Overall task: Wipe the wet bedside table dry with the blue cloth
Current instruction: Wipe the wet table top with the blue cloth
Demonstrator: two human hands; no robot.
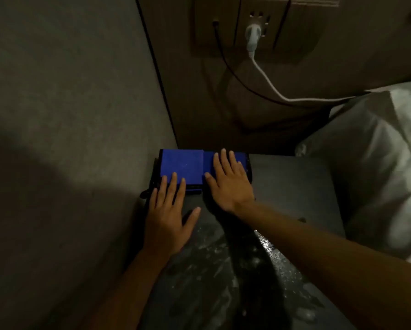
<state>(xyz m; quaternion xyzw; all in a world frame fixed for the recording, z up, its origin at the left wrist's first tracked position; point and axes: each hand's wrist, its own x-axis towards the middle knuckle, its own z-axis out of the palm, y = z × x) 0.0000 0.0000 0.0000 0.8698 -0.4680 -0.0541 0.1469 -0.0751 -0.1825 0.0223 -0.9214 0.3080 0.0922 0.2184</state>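
The blue cloth lies folded at the far left corner of the dark bedside table. My right hand rests flat on the cloth's right half, fingers spread. Lying flat on the tabletop, my left hand touches the cloth's near edge with its fingertips, thumb out to the right. Water streaks and droplets glisten on the near part of the table, under and between my forearms.
A grey wall runs along the table's left side. Behind it a wall socket panel holds a white plug with a white cable and a black cable trailing right. White bedding borders the table's right edge.
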